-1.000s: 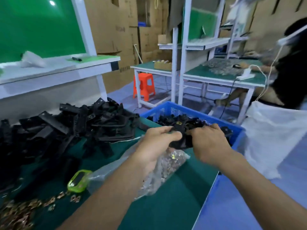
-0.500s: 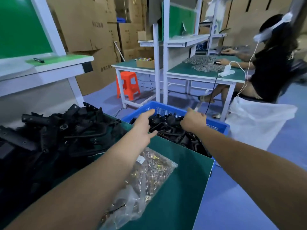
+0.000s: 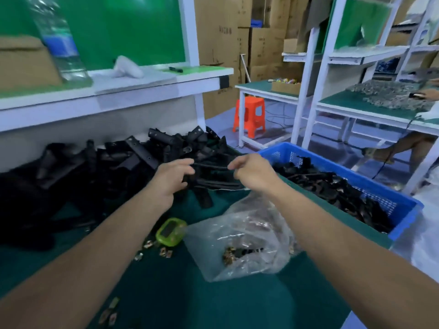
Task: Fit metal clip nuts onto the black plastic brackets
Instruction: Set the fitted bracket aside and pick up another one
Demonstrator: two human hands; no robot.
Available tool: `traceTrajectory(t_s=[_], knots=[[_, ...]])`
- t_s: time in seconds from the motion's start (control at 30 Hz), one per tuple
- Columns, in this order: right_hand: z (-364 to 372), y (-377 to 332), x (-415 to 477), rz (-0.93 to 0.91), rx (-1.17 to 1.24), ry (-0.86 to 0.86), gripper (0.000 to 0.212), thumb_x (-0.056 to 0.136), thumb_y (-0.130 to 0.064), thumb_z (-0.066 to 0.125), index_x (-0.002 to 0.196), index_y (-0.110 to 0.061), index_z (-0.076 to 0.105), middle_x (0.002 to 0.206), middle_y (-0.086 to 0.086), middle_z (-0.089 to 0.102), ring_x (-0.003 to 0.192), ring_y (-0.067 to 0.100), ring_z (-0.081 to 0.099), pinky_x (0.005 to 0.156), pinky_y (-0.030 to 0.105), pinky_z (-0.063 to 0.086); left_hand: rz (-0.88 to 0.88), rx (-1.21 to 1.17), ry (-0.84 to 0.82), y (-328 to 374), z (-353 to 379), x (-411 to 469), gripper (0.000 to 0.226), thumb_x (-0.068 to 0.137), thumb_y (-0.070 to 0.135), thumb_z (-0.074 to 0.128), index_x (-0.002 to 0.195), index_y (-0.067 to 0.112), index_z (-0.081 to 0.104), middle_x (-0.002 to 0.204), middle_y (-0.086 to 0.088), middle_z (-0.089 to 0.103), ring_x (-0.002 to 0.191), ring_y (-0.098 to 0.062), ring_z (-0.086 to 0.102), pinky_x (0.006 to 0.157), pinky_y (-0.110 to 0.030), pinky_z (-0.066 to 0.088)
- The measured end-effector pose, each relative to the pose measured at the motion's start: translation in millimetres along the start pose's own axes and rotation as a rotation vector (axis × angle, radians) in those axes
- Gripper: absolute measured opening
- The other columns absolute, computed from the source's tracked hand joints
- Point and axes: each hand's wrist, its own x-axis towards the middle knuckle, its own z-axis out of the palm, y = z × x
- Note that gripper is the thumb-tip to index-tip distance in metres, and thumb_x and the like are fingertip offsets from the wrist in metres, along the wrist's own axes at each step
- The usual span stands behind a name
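A big heap of black plastic brackets covers the back left of the green table. More brackets fill the blue basket at the right edge. A clear bag of metal clip nuts lies in front of me, with loose clip nuts scattered to its left. My left hand reaches over the near edge of the heap, fingers spread and relaxed around nothing. My right hand hovers beside it with loosely curled fingers pointing left at a thin black bracket.
A small yellow-green gadget lies by the loose nuts. On the white shelf behind the heap stands a water bottle. An orange stool and other workbenches stand beyond; another person's hand works at the far right.
A second ago both hands held a bracket. The right hand took it to the blue basket, and both hands have since swung left, empty, to the heap on the table.
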Motion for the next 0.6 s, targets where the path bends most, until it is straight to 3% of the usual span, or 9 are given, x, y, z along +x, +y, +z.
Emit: traceTrajectory(t_s=[0.07, 0.2, 0.27, 0.33, 0.4, 0.47, 0.5, 0.53, 0.6], knots=[[30, -31, 7, -0.042, 0.014, -0.07, 0.03, 0.086, -0.002, 0.059, 0.089, -0.027, 0.075, 0.095, -0.003, 0.074, 0.079, 0.01, 0.067, 0.053, 0.012, 0.044, 0.005, -0.005, 0.099, -7, -43, -11, 0.031, 0.089, 0.001, 0.062, 0.1, 0.024, 0.079, 0.117, -0.005, 0.072, 0.1, -0.017, 0.063, 0.089, -0.034, 0.052], [94, -80, 21, -0.074, 0.071, -0.212, 0.027, 0.084, -0.004, 0.064, 0.087, -0.028, 0.076, 0.098, -0.005, 0.073, 0.094, 0.014, 0.065, 0.068, 0.02, 0.046, -0.047, 0.02, 0.258, -23, -131, -29, 0.032, 0.091, 0.007, 0.061, 0.1, 0.032, 0.08, 0.093, 0.009, 0.063, 0.084, -0.009, 0.054, 0.076, -0.027, 0.049], [125, -100, 31, -0.058, 0.067, -0.29, 0.025, 0.088, -0.005, 0.067, 0.101, -0.025, 0.074, 0.116, 0.001, 0.069, 0.107, 0.018, 0.061, 0.082, 0.024, 0.045, -0.059, 0.041, 0.333, -33, -170, -36, 0.033, 0.092, 0.007, 0.062, 0.098, 0.034, 0.08, 0.086, 0.01, 0.059, 0.078, -0.007, 0.051, 0.075, -0.028, 0.045], [152, -113, 42, -0.069, -0.038, -0.319, 0.036, 0.091, -0.012, 0.067, 0.126, -0.023, 0.067, 0.138, 0.004, 0.06, 0.119, 0.021, 0.057, 0.089, 0.026, 0.043, -0.05, 0.078, 0.382, -47, -201, -41, 0.033, 0.092, 0.005, 0.062, 0.1, 0.032, 0.078, 0.096, 0.01, 0.064, 0.082, -0.008, 0.054, 0.082, -0.029, 0.041], [177, -124, 49, -0.097, -0.194, -0.39, 0.057, 0.095, -0.019, 0.064, 0.149, -0.022, 0.048, 0.154, 0.004, 0.046, 0.13, 0.025, 0.052, 0.093, 0.028, 0.043, -0.034, 0.132, 0.421, -63, -223, -46, 0.032, 0.092, 0.007, 0.064, 0.11, 0.031, 0.075, 0.094, 0.0, 0.07, 0.075, -0.015, 0.061, 0.07, -0.029, 0.046], [201, -130, 54, -0.108, -0.245, -0.445, 0.068, 0.097, -0.022, 0.063, 0.158, -0.023, 0.032, 0.154, 0.004, 0.045, 0.122, 0.025, 0.056, 0.092, 0.032, 0.048, -0.018, 0.218, 0.437, -78, -236, -47, 0.035, 0.091, 0.015, 0.066, 0.121, 0.033, 0.069, 0.09, 0.0, 0.071, 0.06, -0.008, 0.061, 0.055, -0.02, 0.046], [214, -132, 56, -0.117, -0.262, -0.446, 0.072, 0.097, -0.025, 0.064, 0.159, -0.024, 0.028, 0.151, 0.005, 0.048, 0.113, 0.025, 0.059, 0.091, 0.033, 0.05, -0.013, 0.267, 0.429, -86, -239, -46, 0.04, 0.091, 0.02, 0.067, 0.128, 0.034, 0.064, 0.101, 0.001, 0.07, 0.067, -0.003, 0.064, 0.059, -0.018, 0.047], [226, -134, 57, -0.12, -0.286, -0.44, 0.074, 0.097, -0.029, 0.064, 0.159, -0.026, 0.025, 0.147, 0.007, 0.052, 0.106, 0.025, 0.059, 0.09, 0.034, 0.051, -0.001, 0.353, 0.415, -95, -240, -42, 0.047, 0.091, 0.025, 0.068, 0.136, 0.034, 0.058, 0.125, 0.002, 0.064, 0.093, -0.002, 0.066, 0.074, -0.018, 0.049], [249, -136, 60, -0.125, -0.351, -0.433, 0.075, 0.097, -0.037, 0.062, 0.16, -0.028, 0.02, 0.145, 0.01, 0.053, 0.118, 0.031, 0.052, 0.094, 0.037, 0.048, 0.039, 0.633, 0.398, -112, -238, -33, 0.064, 0.091, 0.036, 0.066, 0.151, 0.03, 0.044, 0.161, 0.004, 0.033, 0.145, -0.014, 0.036, 0.114, -0.029, 0.034]])
